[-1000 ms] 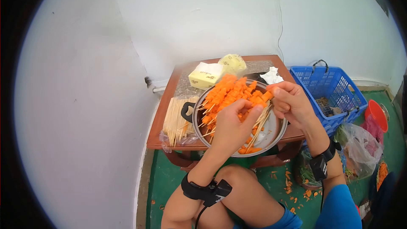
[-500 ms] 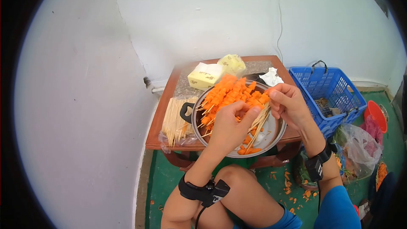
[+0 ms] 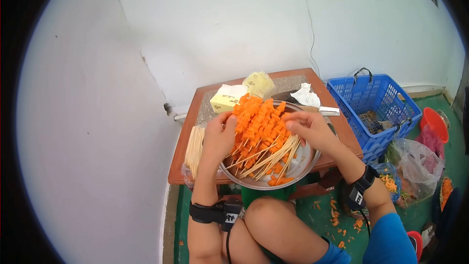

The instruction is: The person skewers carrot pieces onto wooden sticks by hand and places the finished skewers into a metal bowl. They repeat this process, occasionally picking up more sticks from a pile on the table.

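Carrot skewers (image 3: 259, 127), orange pieces threaded on thin bamboo sticks, lie heaped in a round metal pan (image 3: 312, 161). My left hand (image 3: 220, 134) is at the heap's left side, thumb and forefinger apart beside the carrot pieces; its other fingers are partly hidden. On the right side of the heap, my right hand (image 3: 312, 127) has its thumb and forefinger curled round the carrot end of a skewer, though the fingertips partly cover it. Bare stick ends (image 3: 273, 159) fan toward me, and loose carrot pieces (image 3: 281, 181) lie at the pan's near side.
The pan stands on a small wooden table (image 3: 195, 112). Bare bamboo sticks (image 3: 194, 149) lie in plastic at the left. Behind are a yellow tissue pack (image 3: 225, 101) and crumpled white paper (image 3: 307, 95). A blue crate (image 3: 361, 117), red bowl (image 3: 434, 123) and plastic bag (image 3: 415, 166) stand at right.
My left hand has moved left from in front of the pan to the heap's left side. My right hand has shifted left and lower. More of the heap shows.
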Motion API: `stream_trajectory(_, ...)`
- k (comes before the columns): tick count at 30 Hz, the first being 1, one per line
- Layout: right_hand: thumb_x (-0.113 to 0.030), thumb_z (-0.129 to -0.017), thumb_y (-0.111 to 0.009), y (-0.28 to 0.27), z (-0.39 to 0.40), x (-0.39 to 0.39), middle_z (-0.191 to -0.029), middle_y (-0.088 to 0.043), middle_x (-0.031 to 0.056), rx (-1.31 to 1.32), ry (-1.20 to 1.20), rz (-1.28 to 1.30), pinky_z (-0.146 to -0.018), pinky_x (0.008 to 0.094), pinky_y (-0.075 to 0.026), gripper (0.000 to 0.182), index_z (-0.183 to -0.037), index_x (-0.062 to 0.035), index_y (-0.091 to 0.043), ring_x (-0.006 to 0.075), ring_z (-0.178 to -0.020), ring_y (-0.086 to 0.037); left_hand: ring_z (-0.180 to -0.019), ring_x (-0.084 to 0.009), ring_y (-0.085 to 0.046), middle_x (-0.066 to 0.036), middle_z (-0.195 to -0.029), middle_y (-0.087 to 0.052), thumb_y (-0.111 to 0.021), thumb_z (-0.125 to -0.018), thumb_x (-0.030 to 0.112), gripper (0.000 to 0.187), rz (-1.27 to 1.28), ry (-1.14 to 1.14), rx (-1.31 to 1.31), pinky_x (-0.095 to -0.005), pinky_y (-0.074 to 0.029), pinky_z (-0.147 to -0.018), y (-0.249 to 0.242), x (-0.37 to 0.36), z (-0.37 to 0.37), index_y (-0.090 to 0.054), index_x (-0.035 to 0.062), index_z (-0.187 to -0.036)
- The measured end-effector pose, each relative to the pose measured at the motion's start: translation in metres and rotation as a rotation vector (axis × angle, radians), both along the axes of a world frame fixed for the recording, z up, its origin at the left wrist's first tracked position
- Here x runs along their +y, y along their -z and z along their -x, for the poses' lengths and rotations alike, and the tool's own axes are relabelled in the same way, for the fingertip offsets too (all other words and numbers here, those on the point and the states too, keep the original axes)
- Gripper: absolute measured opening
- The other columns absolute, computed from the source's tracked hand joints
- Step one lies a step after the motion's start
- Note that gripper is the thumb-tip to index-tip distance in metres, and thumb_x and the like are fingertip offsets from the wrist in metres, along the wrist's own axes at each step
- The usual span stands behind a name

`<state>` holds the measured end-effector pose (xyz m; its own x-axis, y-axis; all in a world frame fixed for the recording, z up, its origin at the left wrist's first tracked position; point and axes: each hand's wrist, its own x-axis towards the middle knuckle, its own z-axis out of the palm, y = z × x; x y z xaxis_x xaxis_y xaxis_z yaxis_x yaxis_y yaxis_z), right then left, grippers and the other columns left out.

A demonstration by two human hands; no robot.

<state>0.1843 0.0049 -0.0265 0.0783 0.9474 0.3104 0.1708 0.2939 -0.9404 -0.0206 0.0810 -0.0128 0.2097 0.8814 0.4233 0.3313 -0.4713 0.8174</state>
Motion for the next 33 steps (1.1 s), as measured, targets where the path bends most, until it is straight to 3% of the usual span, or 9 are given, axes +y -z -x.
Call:
stream_trajectory(4,-0.016,-0.073,-0.057,0.022,-0.01,-0.007,-0.059,-0.054,0.0027,-0.362,-0.011,0.001,-0.048,0.023,-0.039,0.021,-0.085,0.0012,-0.059,0.009,-0.05,-0.047,-0.07,-0.0255,-0.058,-0.016,-0.075,-0.059,-0.048,-0.076,0.018,0.026,-0.026,0.006,0.273,-0.0303,-0.044,-0.064,-0.011,0.024,-0.011,-0.056,-0.0042,-0.087)
stream_trajectory(6,-0.018,-0.072,-0.057,0.029,-0.014,-0.013,-0.059,-0.055,0.0082,-0.505,-0.058,0.013,-0.05,0.027,-0.041,0.018,-0.081,-0.0022,-0.06,0.0165,-0.051,-0.052,-0.061,-0.0195,-0.057,-0.014,-0.073,-0.059,-0.053,-0.073,0.018,0.03,-0.165,-0.059,0.563,-0.0281,-0.044,-0.057,-0.009,0.036,-0.021,-0.055,-0.0061,-0.091)
stream_trajectory(12,-0.02,-0.073,-0.055,0.031,-0.018,-0.026,-0.064,-0.058,0.0106,-0.703,-0.141,0.017,-0.054,0.033,-0.044,0.02,-0.077,-0.0015,-0.059,0.0241,-0.059,-0.057,-0.061,-0.0208,-0.058,-0.015,-0.069,-0.059,-0.057,-0.07,0.02,0.03,-0.071,-0.071,0.679,-0.0295,-0.045,-0.058,-0.018,0.044,-0.034,-0.057,-0.0044,-0.088)
stream_trajectory(23,-0.017,-0.075,-0.052,0.021,-0.024,-0.018,-0.057,-0.054,0.0158,-0.663,-0.085,-0.043,-0.053,0.0354,-0.042,0.02,-0.067,0.0014,-0.056,0.0291,-0.054,-0.054,-0.065,-0.0225,-0.059,-0.016,-0.078,-0.059,-0.06,-0.069,0.028,0.041,-0.009,-0.09,0.741,-0.0304,-0.046,-0.061,-0.02,0.039,-0.027,-0.055,-0.0025,-0.095)
stream_trajectory(26,-0.015,-0.074,-0.053,0.015,-0.027,-0.013,-0.061,-0.055,0.0153,-0.816,-0.077,0.07,-0.056,0.0363,-0.043,0.016,-0.07,0.0,-0.056,0.0292,-0.06,-0.054,-0.066,-0.0231,-0.059,-0.017,-0.078,-0.059,-0.059,-0.07,0.03,0.042,0.025,-0.056,0.682,-0.0308,-0.046,-0.062,-0.019,0.038,-0.023,-0.054,-0.0031,-0.096)
stream_trajectory(29,-0.013,-0.07,-0.053,0.032,-0.029,0.004,-0.074,-0.056,0.0142,-0.894,0.062,-0.079,-0.063,0.0374,-0.044,0.013,-0.078,-0.0024,-0.057,0.0287,-0.072,-0.055,-0.067,-0.0217,-0.058,-0.016,-0.078,-0.059,-0.057,-0.072,0.03,0.043,0.002,-0.098,0.644,-0.0308,-0.046,-0.06,-0.024,0.03,-0.022,-0.053,-0.0035,-0.098)
stream_trajectory(31,-0.009,-0.067,-0.054,0.038,-0.026,0.014,-0.085,-0.055,0.0129,-1.064,-0.021,-0.067,-0.069,0.0379,-0.044,0.018,-0.084,-0.0048,-0.056,0.0284,-0.082,-0.053,-0.07,-0.0176,-0.057,-0.013,-0.077,-0.059,-0.055,-0.074,0.028,0.04,-0.257,-0.116,0.581,-0.0283,-0.045,-0.059,-0.034,0.017,-0.026,-0.052,-0.0037,-0.098)
stream_trajectory(33,-0.011,-0.067,-0.055,0.038,-0.017,0.019,-0.085,-0.053,0.0116,-1.094,-0.104,-0.026,-0.069,0.0369,-0.044,0.02,-0.086,-0.0054,-0.056,0.0275,-0.083,-0.052,-0.07,-0.0154,-0.056,-0.011,-0.076,-0.059,-0.054,-0.076,0.027,0.037,-0.184,0.002,0.487,-0.0264,-0.044,-0.059,-0.056,-0.01,-0.036,-0.053,-0.0032,-0.097)
